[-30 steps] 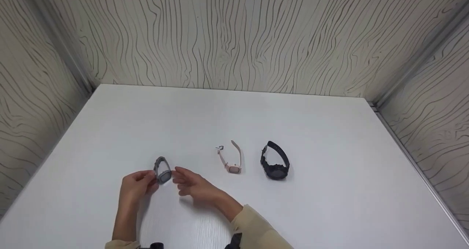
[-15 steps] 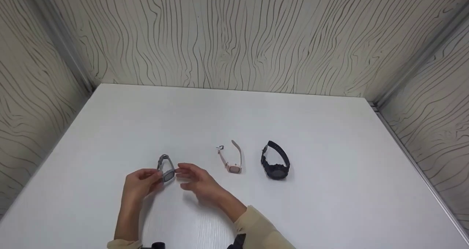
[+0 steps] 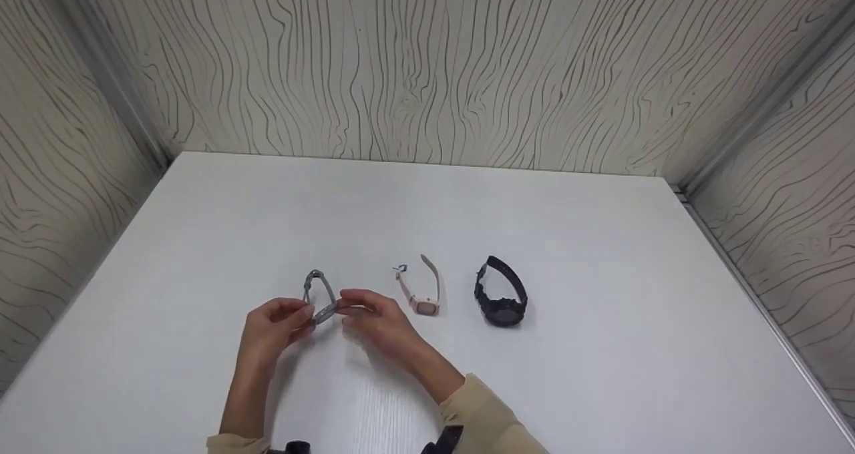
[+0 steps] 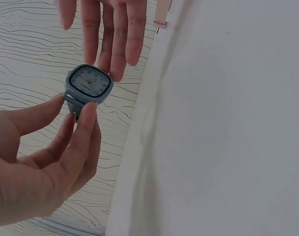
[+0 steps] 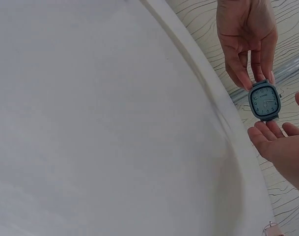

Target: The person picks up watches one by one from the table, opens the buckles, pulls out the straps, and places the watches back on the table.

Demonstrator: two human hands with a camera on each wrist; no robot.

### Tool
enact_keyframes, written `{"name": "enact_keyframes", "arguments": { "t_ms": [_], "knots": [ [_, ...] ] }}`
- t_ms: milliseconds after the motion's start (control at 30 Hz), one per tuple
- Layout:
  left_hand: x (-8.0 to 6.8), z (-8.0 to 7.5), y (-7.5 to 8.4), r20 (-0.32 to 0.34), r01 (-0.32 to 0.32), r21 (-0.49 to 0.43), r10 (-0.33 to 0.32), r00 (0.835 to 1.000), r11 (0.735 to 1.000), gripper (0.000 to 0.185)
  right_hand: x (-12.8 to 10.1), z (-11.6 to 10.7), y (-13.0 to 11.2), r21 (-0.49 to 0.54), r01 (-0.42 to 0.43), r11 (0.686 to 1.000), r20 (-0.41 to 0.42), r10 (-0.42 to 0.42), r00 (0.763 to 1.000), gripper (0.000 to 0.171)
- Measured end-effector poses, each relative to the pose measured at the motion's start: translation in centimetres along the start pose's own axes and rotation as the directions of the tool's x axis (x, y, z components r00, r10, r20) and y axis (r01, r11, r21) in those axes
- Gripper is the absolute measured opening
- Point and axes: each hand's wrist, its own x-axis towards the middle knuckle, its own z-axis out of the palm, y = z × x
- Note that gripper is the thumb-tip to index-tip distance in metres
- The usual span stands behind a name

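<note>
A grey-blue wristwatch (image 3: 325, 313) with a squarish dial is held up by my left hand (image 3: 270, 327), thumb and fingers pinching one end of its case where the strap joins. In the left wrist view the dial (image 4: 90, 81) faces that camera. From the other side comes my right hand (image 3: 384, 327), its fingertips right at the opposite end of the case. Its fingers are extended and the thumb stands apart from the watch, as the right wrist view shows. The strap loops away behind the case toward the back of the table.
A pink wristwatch (image 3: 427, 307) lies with its strap spread, just right of my right hand. Farther right is a larger black wristwatch (image 3: 505, 314). All are on a white table (image 3: 601, 254) enclosed by wood-patterned panels (image 3: 407, 73) at the back and sides.
Both hands and the grey-blue watch have shifted right and a little toward the back. The watch's dial has turned more edge-on to the head view. The other two watches stay put.
</note>
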Motion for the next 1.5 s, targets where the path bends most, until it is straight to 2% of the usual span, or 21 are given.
{"name": "enact_keyframes", "arguments": {
  "t_ms": [267,433,633,733,833,900,967,1067,1200,1333,1500],
  "knots": [
    [0.4,1.3,-0.6,0.002,-0.051,0.019,0.051,0.999,0.998,0.025,-0.5,-0.8,-1.2,0.104,0.012,0.994,-0.039,-0.008,0.999,0.039],
    [0.5,2.4,-0.5,0.028,-0.092,0.022,0.091,0.995,0.996,0.020,-0.9,-1.6,-2.1,0.152,0.005,0.988,-0.058,0.004,0.998,0.035],
    [0.7,4.0,-0.6,0.089,-0.134,0.007,0.133,0.987,0.991,0.022,-1.5,-2.6,-3.2,0.116,0.014,0.993,-0.129,0.001,0.992,0.028],
    [0.5,4.9,-0.5,0.137,-0.179,0.001,0.177,0.975,0.984,0.030,-1.8,-3.2,-3.6,0.098,0.019,0.995,-0.155,-0.004,0.988,0.028],
    [-1.2,5.8,1.5,0.168,-0.201,-0.006,0.199,0.966,0.980,0.034,-2.2,-4.1,-4.1,0.095,0.017,0.995,-0.168,-0.001,0.986,0.030],
    [-2.9,6.3,3.7,0.180,-0.203,-0.012,0.202,0.963,0.979,0.033,-2.4,-4.7,-4.4,0.099,0.017,0.995,-0.171,0.001,0.985,0.031],
    [-4.8,6.9,6.3,0.183,-0.179,-0.014,0.179,0.967,0.984,0.032,-2.7,-5.3,-4.7,0.098,0.015,0.995,-0.175,0.003,0.984,0.031],
    [-6.3,7.7,8.5,0.214,-0.173,-0.016,0.173,0.961,0.985,0.036,-3.0,-6.2,-5.1,0.077,0.009,0.997,-0.182,0.005,0.983,0.028],
    [-6.8,8.6,9.1,0.278,-0.195,-0.010,0.190,0.941,0.981,0.040,-3.5,-7.5,-5.4,0.018,0.017,1.000,-0.183,-0.013,0.983,0.026],
    [-6.8,9.6,9.2,0.329,-0.213,-0.013,0.205,0.922,0.977,0.034,-4.0,-8.6,-5.6,-0.022,0.029,0.999,-0.191,-0.033,0.981,0.023],
    [-7.0,10.8,9.1,0.364,-0.225,-0.025,0.219,0.905,0.974,0.030,-4.5,-9.6,-5.6,-0.020,0.032,0.999,-0.214,-0.035,0.976,0.016]
  ]
}}
